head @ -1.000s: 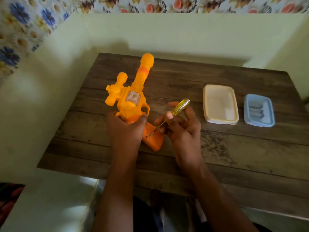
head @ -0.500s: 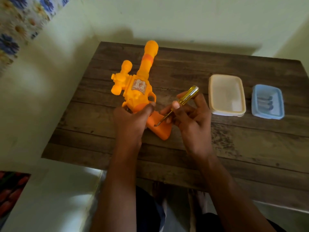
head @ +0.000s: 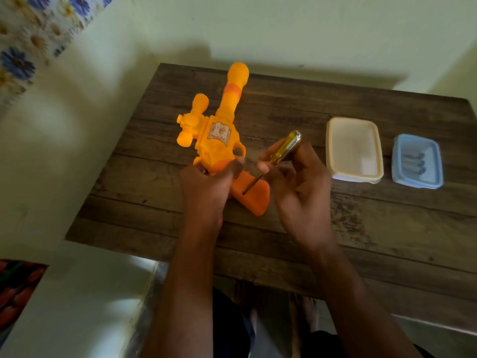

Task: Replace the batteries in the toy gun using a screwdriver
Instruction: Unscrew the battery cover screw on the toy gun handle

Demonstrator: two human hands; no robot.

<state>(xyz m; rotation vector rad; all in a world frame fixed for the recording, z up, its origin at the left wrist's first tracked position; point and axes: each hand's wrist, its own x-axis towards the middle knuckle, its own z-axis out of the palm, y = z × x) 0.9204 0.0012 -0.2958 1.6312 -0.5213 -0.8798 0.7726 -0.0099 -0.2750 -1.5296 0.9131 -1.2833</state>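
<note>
— What's nearest?
— The left grip [head: 204, 187], curled round the toy gun [head: 219, 140] where its body meets the orange handle [head: 255, 200]. The gun lies on the counter [head: 361, 228].
— And the other?
— The right grip [head: 296, 187] pinches the yellow screwdriver [head: 281, 151]. Its tip touches the handle, just right of the left grip.
— Further out?
— The barrel [head: 233, 91] points away from the left grip. Right of the right grip sits a cream box [head: 353, 148]. Further right is a blue box [head: 416, 161] holding grey cylinders [head: 414, 162], too blurred to name.
</note>
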